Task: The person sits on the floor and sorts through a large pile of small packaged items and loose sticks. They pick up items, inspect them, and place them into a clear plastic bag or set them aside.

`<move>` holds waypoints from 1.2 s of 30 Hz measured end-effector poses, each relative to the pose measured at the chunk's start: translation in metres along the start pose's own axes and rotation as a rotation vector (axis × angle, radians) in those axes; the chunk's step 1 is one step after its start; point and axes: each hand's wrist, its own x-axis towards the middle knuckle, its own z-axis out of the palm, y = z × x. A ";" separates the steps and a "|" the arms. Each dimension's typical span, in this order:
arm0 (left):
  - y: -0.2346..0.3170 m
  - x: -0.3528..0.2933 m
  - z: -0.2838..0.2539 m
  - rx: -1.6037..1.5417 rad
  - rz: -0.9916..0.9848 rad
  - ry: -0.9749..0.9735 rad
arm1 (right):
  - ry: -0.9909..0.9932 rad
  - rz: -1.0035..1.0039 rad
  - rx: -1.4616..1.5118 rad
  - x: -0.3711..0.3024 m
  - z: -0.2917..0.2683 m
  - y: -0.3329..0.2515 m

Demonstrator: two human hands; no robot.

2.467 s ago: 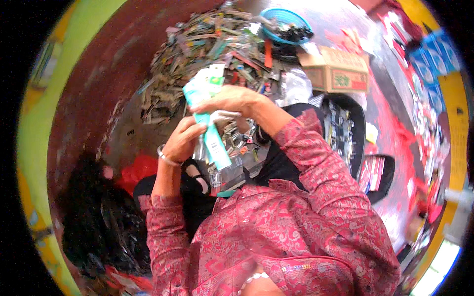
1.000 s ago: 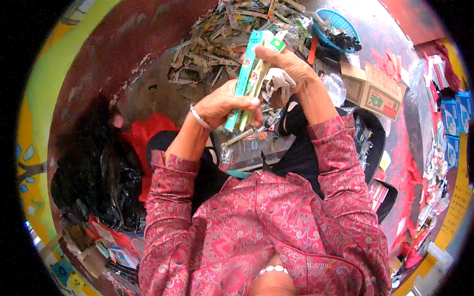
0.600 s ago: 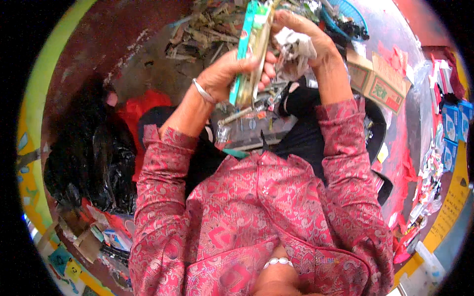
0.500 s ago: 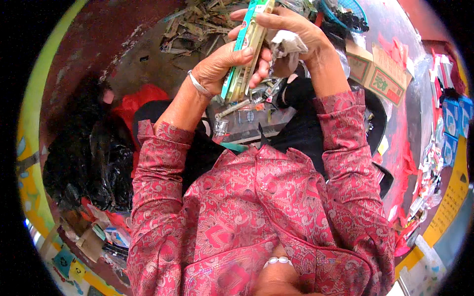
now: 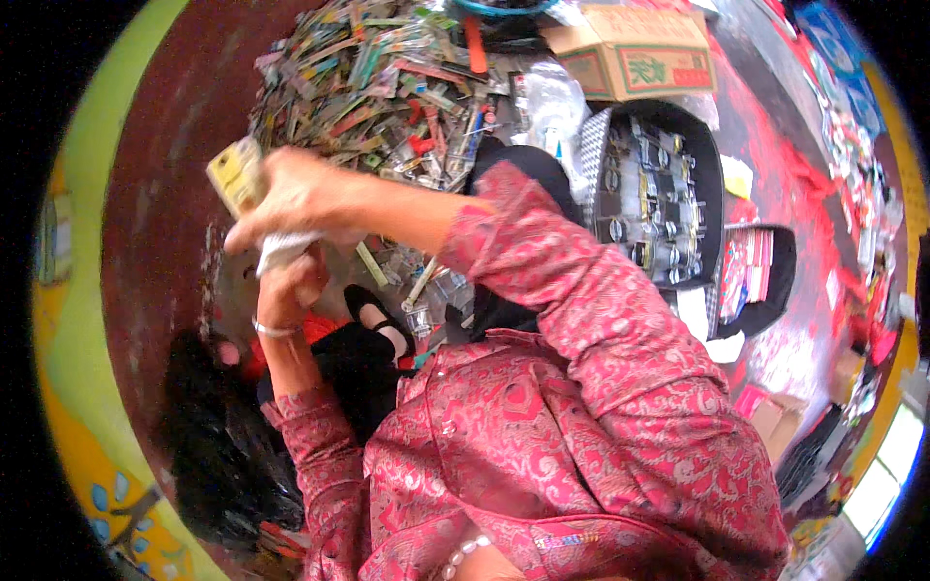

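Note:
Both my hands are raised together at the left, blurred by motion. A narrow pale yellow packet (image 5: 232, 178) juts out beyond my right hand (image 5: 305, 189), whose fingers are closed round it. Under that palm shows a crumpled white cloth or tissue (image 5: 284, 248), between the two hands. My left hand (image 5: 294, 289), with a bracelet at the wrist, is curled just below the cloth. What its fingers hold is hidden. The green packet edge seen earlier does not show from here.
A heap of flat plastic packaging and strips (image 5: 378, 87) covers the floor ahead. To the right stand a black case (image 5: 712, 174) with rows of small metallic items and a cardboard box (image 5: 635, 58). Black plastic bags (image 5: 218, 426) lie at the lower left.
My hands have swung left with the packet, and the view has turned. My right arm now crosses in front of me. The case on the right has come into sight.

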 end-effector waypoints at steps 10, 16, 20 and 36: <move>0.030 -0.011 0.070 0.313 0.222 0.523 | 0.171 0.001 -0.209 -0.007 -0.014 -0.026; 0.049 0.002 0.057 0.215 0.145 0.408 | 0.081 -0.096 -0.124 -0.020 -0.040 -0.042; 0.057 0.013 0.082 0.661 0.237 0.471 | 0.139 -0.100 -0.356 -0.012 -0.047 -0.043; 0.042 0.058 0.064 0.250 0.305 0.103 | 0.516 -0.378 -0.077 -0.135 -0.241 -0.056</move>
